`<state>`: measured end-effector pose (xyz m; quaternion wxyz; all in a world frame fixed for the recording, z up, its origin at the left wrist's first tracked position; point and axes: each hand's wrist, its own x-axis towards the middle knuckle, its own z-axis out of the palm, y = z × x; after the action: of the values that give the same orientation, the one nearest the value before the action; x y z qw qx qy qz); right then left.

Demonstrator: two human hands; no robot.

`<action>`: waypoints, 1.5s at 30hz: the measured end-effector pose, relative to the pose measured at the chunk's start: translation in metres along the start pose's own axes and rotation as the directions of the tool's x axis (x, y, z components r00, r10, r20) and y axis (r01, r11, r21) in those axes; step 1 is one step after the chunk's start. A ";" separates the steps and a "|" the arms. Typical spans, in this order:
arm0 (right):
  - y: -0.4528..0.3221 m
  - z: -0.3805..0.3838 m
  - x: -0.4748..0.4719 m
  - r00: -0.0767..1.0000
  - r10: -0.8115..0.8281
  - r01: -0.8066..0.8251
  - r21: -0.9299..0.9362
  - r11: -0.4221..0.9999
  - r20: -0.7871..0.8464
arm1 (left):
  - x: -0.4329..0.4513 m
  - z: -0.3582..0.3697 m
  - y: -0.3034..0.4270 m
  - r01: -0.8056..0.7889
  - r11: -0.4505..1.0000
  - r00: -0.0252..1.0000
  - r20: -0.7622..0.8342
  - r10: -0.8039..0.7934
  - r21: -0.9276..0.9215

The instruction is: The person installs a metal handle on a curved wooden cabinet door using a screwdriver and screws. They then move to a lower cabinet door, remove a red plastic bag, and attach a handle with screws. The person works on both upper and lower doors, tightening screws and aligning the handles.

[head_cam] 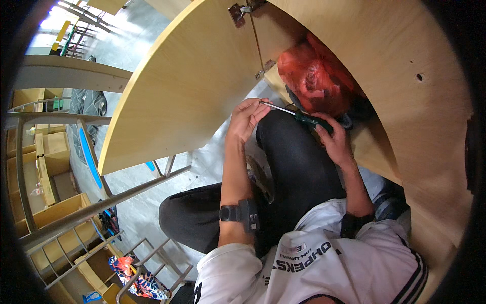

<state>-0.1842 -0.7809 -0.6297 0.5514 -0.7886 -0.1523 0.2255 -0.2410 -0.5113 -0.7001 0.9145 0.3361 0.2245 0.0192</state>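
My right hand (334, 140) is closed around the dark green handle of a screwdriver (286, 110), whose metal shaft points up and to the left. The fingertips of my left hand (246, 116) pinch the tip end of that shaft. Both hands are over my bent knee, in front of a wooden cabinet. Its open door (174, 87) stands to the left, with one metal hinge (238, 15) near the top and another hinge (265, 69) lower down. Inside the cabinet lies a red plastic bag (315, 76), its contents unclear.
A wooden panel (421, 114) with a small hole curves along the right. Metal bed-frame rails (144, 182) cross the left side. Beyond them are wooden compartments (53, 144), a dark cloth heap (89, 106) on the floor and a colorful patterned cloth (140, 279).
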 end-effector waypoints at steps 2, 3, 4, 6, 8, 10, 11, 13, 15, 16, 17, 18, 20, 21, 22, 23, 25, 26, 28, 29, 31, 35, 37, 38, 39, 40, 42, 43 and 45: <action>-0.007 -0.002 -0.003 0.998 -0.040 0.045 -0.111 0.993 0.054 | 0.001 -0.007 0.002 0.067 0.996 0.997 -0.028 -0.065 0.063; -0.010 -0.003 -0.004 0.995 -0.070 0.081 -0.157 0.984 0.078 | 0.002 -0.011 0.002 0.102 0.990 0.994 -0.046 -0.098 0.100; -0.011 -0.003 -0.004 0.994 -0.070 0.085 -0.198 0.977 0.078 | 0.004 -0.015 0.004 0.144 0.982 0.990 -0.031 -0.141 0.126; -0.010 -0.002 -0.003 0.984 -0.147 0.166 -0.221 0.961 0.101 | 0.011 -0.023 0.005 0.220 0.956 0.975 -0.009 -0.222 0.194; -0.002 0.003 0.000 0.976 -0.209 0.220 -0.303 0.927 0.067 | 0.022 -0.031 0.006 0.250 0.942 0.967 -0.005 -0.255 0.224; 0.012 0.011 0.007 0.988 -0.148 0.153 -0.256 0.954 0.039 | 0.042 -0.037 0.002 0.286 0.933 0.957 -0.024 -0.288 0.217; 0.022 0.017 0.009 0.999 -0.028 0.035 -0.176 0.984 0.038 | 0.054 -0.039 -0.001 0.311 0.931 0.950 -0.051 -0.307 0.190; 0.044 0.034 0.014 0.990 0.136 -0.135 -0.020 0.991 0.036 | 0.077 -0.044 -0.015 0.339 0.934 0.937 -0.135 -0.323 0.117; 0.069 0.057 0.028 0.970 0.243 -0.243 0.143 0.959 0.019 | 0.100 -0.046 -0.033 0.335 0.941 0.916 -0.248 -0.317 0.037; 0.080 0.063 0.034 0.965 0.259 -0.263 0.196 0.945 0.048 | 0.109 -0.047 -0.041 0.307 0.952 0.913 -0.279 -0.297 -0.009; 0.092 0.072 0.041 0.954 0.297 -0.300 0.183 0.936 0.043 | 0.117 -0.047 -0.049 0.268 0.962 0.921 -0.282 -0.269 -0.044; 0.103 0.082 0.049 0.946 0.322 -0.325 0.193 0.926 0.047 | 0.125 -0.047 -0.057 0.227 0.970 0.927 -0.287 -0.241 -0.081; 0.119 0.090 0.059 0.933 0.351 -0.359 0.179 0.916 0.080 | 0.133 -0.046 -0.070 0.178 0.977 0.914 -0.347 -0.209 -0.121; 0.125 0.093 0.065 0.930 0.356 -0.367 0.192 0.910 0.091 | 0.134 -0.048 -0.072 0.153 0.983 0.920 -0.348 -0.178 -0.096; 0.129 0.097 0.069 0.927 0.360 -0.373 0.205 0.905 0.102 | 0.135 -0.048 -0.074 0.134 0.988 0.925 -0.348 -0.150 -0.072; 0.132 0.100 0.073 0.920 0.376 -0.391 0.214 0.895 0.109 | 0.135 -0.049 -0.075 0.123 0.992 0.924 -0.361 -0.130 -0.043; 0.132 0.104 0.078 0.922 0.375 -0.386 0.230 0.893 0.094 | 0.134 -0.052 -0.074 0.127 0.991 0.942 -0.310 -0.131 -0.033; 0.130 0.105 0.080 0.925 0.372 -0.380 0.236 0.894 0.078 | 0.134 -0.053 -0.073 0.131 0.991 0.948 -0.288 -0.133 -0.027; 0.126 0.107 0.083 0.914 0.400 -0.405 0.257 0.878 0.072 | 0.135 -0.056 -0.070 0.131 0.991 0.961 -0.245 -0.132 -0.022; 0.123 0.108 0.085 0.913 0.398 -0.406 0.277 0.871 0.088 | 0.135 -0.056 -0.069 0.137 0.990 0.962 -0.234 -0.137 -0.017; 0.120 0.108 0.088 0.913 0.403 -0.406 0.266 0.874 0.070 | 0.137 -0.055 -0.068 0.146 0.989 0.962 -0.227 -0.150 -0.032; 0.124 0.109 0.090 0.909 0.413 -0.409 0.296 0.863 0.053 | 0.137 -0.050 -0.070 0.143 0.988 0.958 -0.243 -0.152 -0.056; 0.130 0.110 0.090 0.904 0.421 -0.424 0.274 0.863 0.072 | 0.137 -0.049 -0.069 0.122 0.992 0.972 -0.200 -0.126 -0.032; 0.132 0.109 0.091 0.912 0.405 -0.407 0.278 0.870 0.068 | 0.137 -0.049 -0.069 0.106 0.994 0.979 -0.173 -0.107 -0.014; 0.135 0.108 0.092 0.894 0.437 -0.445 0.288 0.848 0.096 | 0.137 -0.049 -0.068 0.114 0.993 0.978 -0.173 -0.114 -0.011; 0.137 0.105 0.093 0.890 0.442 -0.454 0.312 0.835 0.112 | 0.137 -0.051 -0.068 0.113 0.994 0.981 -0.161 -0.112 -0.004; 0.139 0.098 0.097 0.842 0.480 -0.534 0.506 0.677 0.245 | 0.139 -0.053 -0.068 0.106 0.994 0.979 -0.172 -0.108 -0.018; 0.139 0.094 0.100 0.796 0.482 -0.592 0.639 0.491 0.367 | 0.140 -0.054 -0.068 0.101 0.994 0.975 -0.197 -0.106 -0.038; 0.139 0.090 0.103 0.742 0.408 -0.638 0.748 0.184 0.532 | 0.143 -0.053 -0.071 0.092 0.994 0.960 -0.258 -0.104 -0.058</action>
<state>-0.1454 -0.7064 -0.8058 0.7514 -0.3320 0.2172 0.5272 -0.1432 -0.5071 -0.8369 0.8842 0.2982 0.3588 0.0232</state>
